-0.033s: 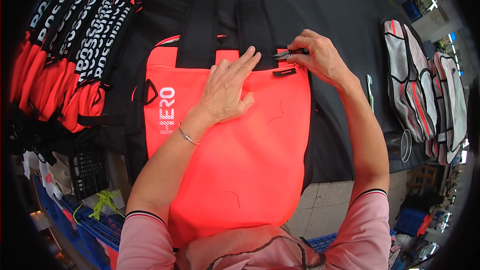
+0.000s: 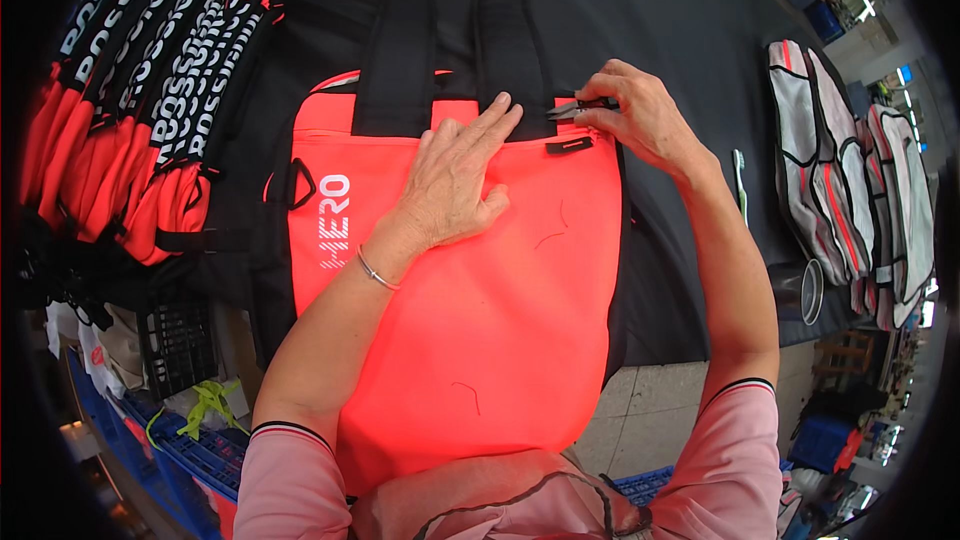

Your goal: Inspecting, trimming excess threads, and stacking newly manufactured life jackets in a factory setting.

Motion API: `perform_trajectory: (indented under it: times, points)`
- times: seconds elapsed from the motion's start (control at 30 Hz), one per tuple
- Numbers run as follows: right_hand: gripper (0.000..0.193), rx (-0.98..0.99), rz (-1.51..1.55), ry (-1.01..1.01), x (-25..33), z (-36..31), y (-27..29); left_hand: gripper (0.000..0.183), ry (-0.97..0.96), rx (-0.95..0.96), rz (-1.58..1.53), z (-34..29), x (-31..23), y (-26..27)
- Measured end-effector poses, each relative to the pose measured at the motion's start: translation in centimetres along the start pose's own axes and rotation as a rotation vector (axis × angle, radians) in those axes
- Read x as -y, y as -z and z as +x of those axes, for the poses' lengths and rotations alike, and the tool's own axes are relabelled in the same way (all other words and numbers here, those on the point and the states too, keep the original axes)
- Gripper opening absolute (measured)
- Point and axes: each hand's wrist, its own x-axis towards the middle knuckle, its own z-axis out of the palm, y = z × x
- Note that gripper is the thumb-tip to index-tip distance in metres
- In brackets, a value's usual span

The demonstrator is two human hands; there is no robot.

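Observation:
A bright coral-red backpack (image 2: 480, 320) lies flat on the black-covered table, its two black shoulder straps (image 2: 393, 60) stretched toward the far side. My left hand (image 2: 455, 175) rests open on its upper middle, fingers extended over the lower end of the right strap. At the bag's upper right corner, my right hand (image 2: 640, 115) is closed around small thread snips (image 2: 580, 108). Their blades point left, close to the seam beside that strap and just above a black tab (image 2: 570, 146). Loose dark threads (image 2: 467, 397) lie on the red fabric.
Several red-and-black bags (image 2: 150, 130) are stacked at the left. Grey-and-black panels (image 2: 820, 160) lie at the right, with a toothbrush (image 2: 740, 185) and a metal cup (image 2: 797, 290) nearer me. A black crate (image 2: 178, 345) and blue crates (image 2: 200, 455) stand below the table's left edge.

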Motion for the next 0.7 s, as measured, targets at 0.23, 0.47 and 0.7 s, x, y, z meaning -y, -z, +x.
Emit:
perform_trajectory:
  times: [0.23, 0.47, 0.7]
  points:
    - [0.017, -0.055, -0.074, 0.158, -0.3, -0.3, -0.3, 0.087, -0.03, -0.017, 0.066, 0.0, 0.0, 0.1]
    - [0.021, -0.03, 0.351, -0.181, 0.5, 0.6, 0.7, 0.087, -0.002, -0.005, -0.005, -0.2, -0.2, 0.0]
    - [0.023, 0.015, 0.137, -0.045, -0.1, 0.4, 0.7, 0.083, -0.013, -0.024, -0.031, 0.0, -0.1, 0.1]
